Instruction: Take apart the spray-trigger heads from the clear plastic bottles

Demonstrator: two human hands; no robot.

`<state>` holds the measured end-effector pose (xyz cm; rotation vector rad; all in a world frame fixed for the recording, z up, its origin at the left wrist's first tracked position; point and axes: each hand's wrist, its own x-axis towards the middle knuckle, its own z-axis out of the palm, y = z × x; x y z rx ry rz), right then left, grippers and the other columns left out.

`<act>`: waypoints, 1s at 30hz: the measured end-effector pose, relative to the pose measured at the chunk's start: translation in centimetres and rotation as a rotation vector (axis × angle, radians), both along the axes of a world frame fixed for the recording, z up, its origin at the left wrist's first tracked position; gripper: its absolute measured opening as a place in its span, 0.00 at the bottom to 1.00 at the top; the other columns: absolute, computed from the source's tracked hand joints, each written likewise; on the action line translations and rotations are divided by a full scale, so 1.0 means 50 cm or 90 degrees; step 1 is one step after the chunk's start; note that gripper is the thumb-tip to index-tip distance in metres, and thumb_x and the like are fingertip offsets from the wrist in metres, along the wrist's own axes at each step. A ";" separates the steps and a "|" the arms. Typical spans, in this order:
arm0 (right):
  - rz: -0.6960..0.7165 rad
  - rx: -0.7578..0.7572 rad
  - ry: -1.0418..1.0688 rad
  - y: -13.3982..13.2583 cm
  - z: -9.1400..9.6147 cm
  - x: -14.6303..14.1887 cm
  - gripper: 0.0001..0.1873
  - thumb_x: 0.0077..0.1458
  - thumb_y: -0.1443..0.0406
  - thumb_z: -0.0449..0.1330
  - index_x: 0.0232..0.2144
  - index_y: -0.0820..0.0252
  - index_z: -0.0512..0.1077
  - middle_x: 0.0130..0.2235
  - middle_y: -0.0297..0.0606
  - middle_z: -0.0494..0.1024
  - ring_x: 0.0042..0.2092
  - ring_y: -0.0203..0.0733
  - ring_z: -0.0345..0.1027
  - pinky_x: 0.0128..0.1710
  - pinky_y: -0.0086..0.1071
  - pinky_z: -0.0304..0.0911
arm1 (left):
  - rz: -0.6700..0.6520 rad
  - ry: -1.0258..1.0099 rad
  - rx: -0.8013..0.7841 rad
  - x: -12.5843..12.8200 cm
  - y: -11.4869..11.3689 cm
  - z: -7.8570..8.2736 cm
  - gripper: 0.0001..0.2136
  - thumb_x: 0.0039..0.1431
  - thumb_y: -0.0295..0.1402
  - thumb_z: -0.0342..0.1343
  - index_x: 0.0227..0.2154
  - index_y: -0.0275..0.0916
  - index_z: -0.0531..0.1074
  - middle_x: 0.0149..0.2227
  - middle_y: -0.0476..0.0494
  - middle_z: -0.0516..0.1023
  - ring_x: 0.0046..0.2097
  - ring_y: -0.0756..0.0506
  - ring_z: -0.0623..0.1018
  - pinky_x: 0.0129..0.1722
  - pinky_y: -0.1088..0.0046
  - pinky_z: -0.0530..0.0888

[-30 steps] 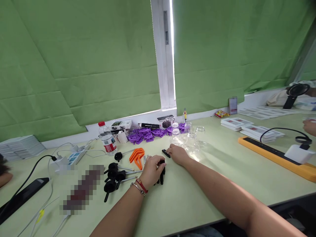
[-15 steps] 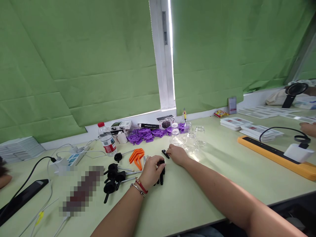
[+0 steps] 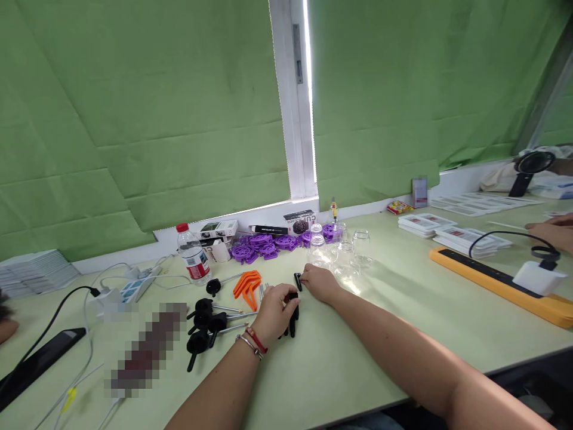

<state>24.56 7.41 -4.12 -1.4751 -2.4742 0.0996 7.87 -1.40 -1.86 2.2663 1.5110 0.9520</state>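
Note:
My left hand [image 3: 278,307], with a red band and a metal bracelet at the wrist, rests on the table with its fingers curled round a small black piece [image 3: 293,296]. More slim black pieces [image 3: 292,327] lie beside and partly under that hand. Ahead of it my right hand [image 3: 321,283] is closed, its fingertips pinching a short black piece [image 3: 298,282] at the table surface. Left of my hands are orange angled pieces [image 3: 248,288] and several black round parts with handles and metal rods [image 3: 217,321]. Clear glass-like jars [image 3: 344,257] stand just beyond my right hand.
Purple plastic parts [image 3: 262,246] are heaped at the back near small boxes [image 3: 219,229]. A red-capped bottle [image 3: 193,257] stands at left. Cables and a power strip [image 3: 142,282] lie there too. At right are an orange-and-black bar [image 3: 487,278], card stacks [image 3: 425,224] and another person's hand [image 3: 553,233].
The short black piece at my right fingertips has turned from slanted to nearly upright in view. My right hand shifted slightly left; my left hand stays put. The other person's hand moved further into view.

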 end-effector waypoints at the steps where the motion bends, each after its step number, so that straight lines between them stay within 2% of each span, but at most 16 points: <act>1: 0.002 0.003 0.001 0.001 -0.001 0.000 0.15 0.60 0.65 0.49 0.33 0.56 0.77 0.41 0.39 0.72 0.35 0.37 0.67 0.30 0.29 0.50 | -0.002 0.000 0.001 0.000 0.000 0.000 0.07 0.56 0.33 0.53 0.36 0.41 0.72 0.34 0.46 0.77 0.38 0.45 0.73 0.44 0.64 0.67; 8: -0.005 0.015 0.022 -0.001 -0.002 0.006 0.16 0.61 0.65 0.48 0.34 0.56 0.76 0.42 0.40 0.72 0.37 0.37 0.67 0.30 0.30 0.50 | -0.004 -0.003 -0.009 -0.001 0.000 0.000 0.07 0.56 0.32 0.53 0.37 0.39 0.72 0.34 0.45 0.76 0.38 0.45 0.72 0.44 0.64 0.67; 18: -0.043 0.009 0.042 -0.001 -0.007 0.007 0.16 0.59 0.63 0.51 0.45 0.56 0.74 0.47 0.42 0.69 0.41 0.41 0.67 0.35 0.31 0.55 | -0.016 -0.003 0.010 -0.004 0.001 -0.003 0.07 0.56 0.32 0.53 0.37 0.40 0.72 0.35 0.46 0.77 0.38 0.45 0.72 0.44 0.65 0.66; 26: 0.005 0.034 0.028 0.002 -0.013 0.001 0.18 0.58 0.64 0.50 0.47 0.52 0.73 0.45 0.40 0.69 0.41 0.41 0.68 0.34 0.31 0.55 | -0.026 -0.014 0.017 -0.006 0.005 -0.007 0.07 0.56 0.31 0.54 0.37 0.39 0.72 0.35 0.46 0.77 0.37 0.46 0.73 0.44 0.65 0.66; 30: -0.004 0.037 0.029 0.007 -0.018 0.003 0.18 0.57 0.64 0.51 0.48 0.52 0.72 0.46 0.40 0.69 0.40 0.41 0.67 0.34 0.31 0.55 | -0.019 -0.016 0.007 -0.005 0.005 -0.006 0.07 0.56 0.32 0.53 0.37 0.39 0.73 0.35 0.45 0.77 0.37 0.45 0.72 0.43 0.65 0.66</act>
